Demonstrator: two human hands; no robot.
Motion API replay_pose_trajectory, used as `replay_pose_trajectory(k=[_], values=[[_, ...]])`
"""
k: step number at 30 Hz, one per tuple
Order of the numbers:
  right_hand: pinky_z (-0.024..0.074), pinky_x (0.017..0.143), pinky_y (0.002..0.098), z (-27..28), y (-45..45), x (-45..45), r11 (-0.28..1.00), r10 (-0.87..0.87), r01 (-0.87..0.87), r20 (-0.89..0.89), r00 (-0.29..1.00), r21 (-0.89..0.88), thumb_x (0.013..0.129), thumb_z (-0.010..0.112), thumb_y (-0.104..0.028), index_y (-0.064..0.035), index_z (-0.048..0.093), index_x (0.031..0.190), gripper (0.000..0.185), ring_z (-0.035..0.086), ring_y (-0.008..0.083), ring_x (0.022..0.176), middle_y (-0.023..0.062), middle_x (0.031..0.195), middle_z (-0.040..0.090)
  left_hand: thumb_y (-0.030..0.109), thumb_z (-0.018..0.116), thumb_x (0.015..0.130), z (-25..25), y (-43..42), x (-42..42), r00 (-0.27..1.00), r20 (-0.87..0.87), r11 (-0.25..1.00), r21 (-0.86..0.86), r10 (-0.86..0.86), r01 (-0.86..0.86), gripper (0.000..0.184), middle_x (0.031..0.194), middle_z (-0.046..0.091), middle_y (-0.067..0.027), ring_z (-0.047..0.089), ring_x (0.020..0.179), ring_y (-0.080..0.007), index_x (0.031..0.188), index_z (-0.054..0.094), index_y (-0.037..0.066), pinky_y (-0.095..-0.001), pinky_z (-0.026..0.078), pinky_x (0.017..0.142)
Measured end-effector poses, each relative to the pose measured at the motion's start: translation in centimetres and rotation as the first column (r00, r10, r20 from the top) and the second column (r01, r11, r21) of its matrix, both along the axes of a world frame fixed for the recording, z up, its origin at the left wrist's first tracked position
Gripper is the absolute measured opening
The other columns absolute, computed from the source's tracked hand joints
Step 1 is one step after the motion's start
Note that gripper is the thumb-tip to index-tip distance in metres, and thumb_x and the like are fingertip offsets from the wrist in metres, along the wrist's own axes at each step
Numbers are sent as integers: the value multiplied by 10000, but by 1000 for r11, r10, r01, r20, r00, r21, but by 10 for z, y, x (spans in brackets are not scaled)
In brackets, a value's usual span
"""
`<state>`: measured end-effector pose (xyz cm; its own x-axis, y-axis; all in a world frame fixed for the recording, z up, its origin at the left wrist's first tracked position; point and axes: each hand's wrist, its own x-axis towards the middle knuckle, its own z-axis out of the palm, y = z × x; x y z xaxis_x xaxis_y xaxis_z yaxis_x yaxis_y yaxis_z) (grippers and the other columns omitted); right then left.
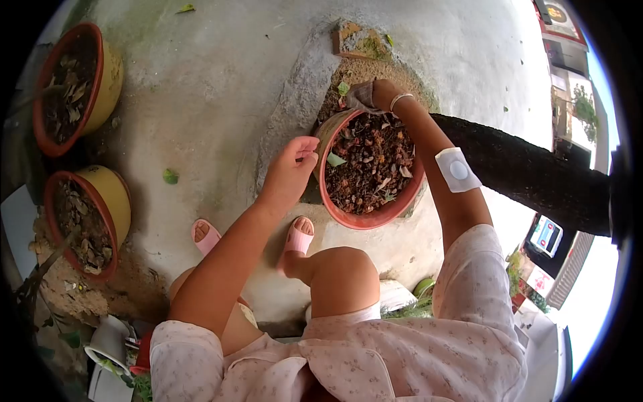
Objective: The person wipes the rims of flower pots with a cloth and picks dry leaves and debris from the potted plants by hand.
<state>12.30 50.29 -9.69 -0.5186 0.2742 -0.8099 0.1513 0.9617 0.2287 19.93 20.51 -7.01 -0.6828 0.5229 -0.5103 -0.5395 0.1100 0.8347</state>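
Note:
A round flowerpot [378, 220] with a reddish rim stands on the ground in front of me, filled with dark soil and dry leaves. At its far rim my right hand [384, 96] is closed on a greyish, dirty cloth [361, 97], which lies against the rim. A bracelet circles the right wrist, and a white patch [458, 170] is on that forearm. Beside the pot's left wall is my left hand [295, 167], its fingers loosely bent and apart from the thumb, with nothing seen in them. Whether its fingertips touch the pot, I cannot tell.
A dark tree trunk [522, 167] rises right of the pot, near my right arm. A broken brick [362, 41] lies beyond it on rough concrete. Two yellow pots [107, 84] [110, 201] with red rims stand at left. My pink slippers [297, 236] are below.

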Motion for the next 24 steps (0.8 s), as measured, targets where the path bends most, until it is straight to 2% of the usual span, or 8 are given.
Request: replay_pose_trajectory(k=[4, 7, 12, 15, 16, 18, 21, 24], values=[[500, 700, 432, 4, -53, 56, 877, 140, -420, -711, 690, -234, 861, 534, -278, -107, 632, 943, 214, 630, 315, 827, 123, 845, 636, 123, 585, 868, -48, 29, -17, 965, -228, 992, -26, -129, 127, 327, 1101, 607, -127, 578, 1001, -201, 1164, 530, -3, -314, 464, 859], [509, 668, 428, 8, -63, 40, 982, -3, -121, -661, 750, -142, 854, 492, -509, -109, 689, 800, 450, 653, 310, 759, 135, 751, 664, 140, 597, 866, -51, 50, -27, 962, -211, 985, -39, -170, 165, 357, 1085, 611, -132, 582, 995, -205, 1179, 518, -10, -318, 468, 851], [470, 758, 418, 8, -11, 13, 719, -671, 406, -716, 193, -564, 859, 500, -546, 11, 648, 864, 576, 605, 410, 840, 259, 837, 617, 209, 602, 886, -31, 66, -28, 931, -259, 965, -12, -257, 263, 575, 1264, 506, -178, 515, 1148, -237, 1359, 340, 16, -339, 434, 945], [464, 781, 390, -6, 11, 32, 569, -823, 82, -566, 57, -818, 869, 556, -464, 10, 611, 987, 491, 603, 386, 869, 234, 867, 627, 175, 532, 921, -46, 72, -10, 746, -565, 936, -209, -353, 284, 541, 1337, 448, -206, 453, 1228, -319, 1390, 307, 26, -385, 390, 997], [464, 781, 390, -7, 11, 39, 564, -826, 76, -560, 65, -822, 869, 556, -464, 10, 611, 987, 491, 603, 386, 869, 234, 867, 627, 145, 465, 944, -48, 75, -7, 754, -546, 931, -187, -364, 314, 522, 1395, 384, -206, 388, 1272, -359, 1419, 270, 53, -409, 346, 1031], [454, 806, 370, -11, 7, 64, 626, -686, -55, -583, 436, -778, 857, 632, -294, -7, 560, 1104, 386, 588, 348, 930, 190, 971, 615, 171, 421, 968, -63, 75, -5, 823, -471, 948, -156, -319, 278, 448, 1349, 448, -194, 433, 1245, -336, 1388, 337, 39, -378, 359, 1010], [434, 849, 331, 9, 3, 74, 588, -568, -260, -620, 541, -766, 836, 655, -125, -15, 552, 1166, 362, 551, 235, 993, 122, 1085, 584, 206, 410, 979, -73, 76, -2, 893, -367, 965, -124, -261, 231, 418, 1303, 497, -195, 463, 1223, -319, 1354, 389, 22, -355, 364, 997], [447, 881, 375, 8, 17, 85, 664, -378, -371, -720, 582, -649, 777, 644, -19, -72, 558, 1186, 422, 543, 309, 1052, 139, 1139, 563, 238, 420, 980, -81, 76, 1, 907, -363, 976, -81, -216, 201, 416, 1279, 523, -190, 485, 1206, -294, 1328, 428, 11, -337, 365, 991]])
